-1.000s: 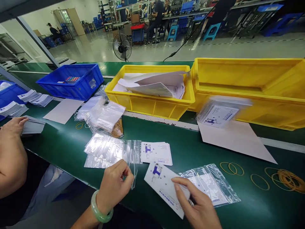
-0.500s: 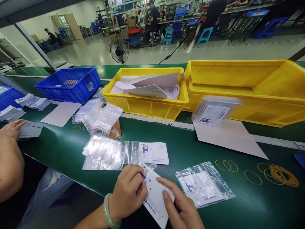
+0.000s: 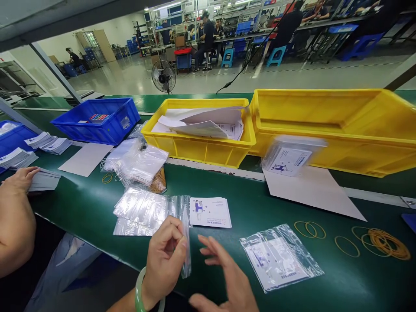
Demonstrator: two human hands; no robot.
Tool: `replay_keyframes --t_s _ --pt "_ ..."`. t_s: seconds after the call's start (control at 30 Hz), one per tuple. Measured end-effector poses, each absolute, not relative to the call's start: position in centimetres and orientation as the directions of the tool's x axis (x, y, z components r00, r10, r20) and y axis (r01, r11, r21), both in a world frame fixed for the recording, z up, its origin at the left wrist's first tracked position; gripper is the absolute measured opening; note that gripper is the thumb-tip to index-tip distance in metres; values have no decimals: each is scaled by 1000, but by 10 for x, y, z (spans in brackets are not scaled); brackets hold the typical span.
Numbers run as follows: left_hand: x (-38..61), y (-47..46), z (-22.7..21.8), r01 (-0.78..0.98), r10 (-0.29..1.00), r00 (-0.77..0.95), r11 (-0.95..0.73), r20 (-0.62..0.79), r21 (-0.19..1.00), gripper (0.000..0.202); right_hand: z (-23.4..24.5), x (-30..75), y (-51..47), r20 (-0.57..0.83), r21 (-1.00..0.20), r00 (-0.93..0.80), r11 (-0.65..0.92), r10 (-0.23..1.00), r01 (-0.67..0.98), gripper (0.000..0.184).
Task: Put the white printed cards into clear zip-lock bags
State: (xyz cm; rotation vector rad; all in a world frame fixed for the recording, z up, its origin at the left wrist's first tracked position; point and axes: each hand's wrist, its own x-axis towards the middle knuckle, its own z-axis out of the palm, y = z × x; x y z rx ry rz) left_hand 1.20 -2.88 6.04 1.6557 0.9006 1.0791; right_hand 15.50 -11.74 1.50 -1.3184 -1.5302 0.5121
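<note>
My left hand (image 3: 166,258), with a pale green bangle at the wrist, pinches a clear plastic bag (image 3: 186,262) turned edge-on; its contents are hard to see. To its right, my right hand (image 3: 229,277) has its fingers spread and holds nothing. Just beyond the hands lies a small stack of printed white cards (image 3: 210,212), beside a pile of clear zip bags (image 3: 141,210). Right of my right hand, a bagged printed card (image 3: 279,258) rests flat on the green table.
Rubber bands (image 3: 385,242) lie at right. A stack of bagged cards (image 3: 290,158) sits on cardboard (image 3: 312,190) before a yellow bin (image 3: 331,134). Another yellow bin (image 3: 201,147) holds papers; a blue bin (image 3: 100,130) stands left. A co-worker's hand (image 3: 21,177) touches cards (image 3: 45,180).
My right hand has let go of the bagged card and opened. My left hand has turned the bag from face-up to edge-on. The view has shifted slightly.
</note>
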Motion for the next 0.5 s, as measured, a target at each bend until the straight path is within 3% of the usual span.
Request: replay_keyframes --t_s 0.03,0.1,0.2,0.3,0.33,0.43,0.5 --pt "13 -30 60 58 899 374 -270 230 961 32 12 151 -114 432 -781 85 325 898 533 73" --pt "14 -32 60 44 863 458 -261 213 964 31 10 148 -110 463 -753 112 324 879 572 52" --pt "7 -28 57 111 844 461 -362 275 926 7 16 155 -107 404 -846 218 272 889 459 27" --pt "-2 -15 57 169 848 458 -378 267 910 51 27 166 -110 245 -947 264 171 933 273 20" --pt "-3 -11 58 168 825 522 -348 216 922 51 30 168 -111 196 -967 273 140 942 212 21" --pt "-3 -4 63 179 707 706 -248 51 952 9 34 171 -115 103 -993 278 84 955 82 27" --pt "-1 -4 66 199 675 738 -225 5 954 11 33 172 -116 86 -996 269 78 959 40 28"
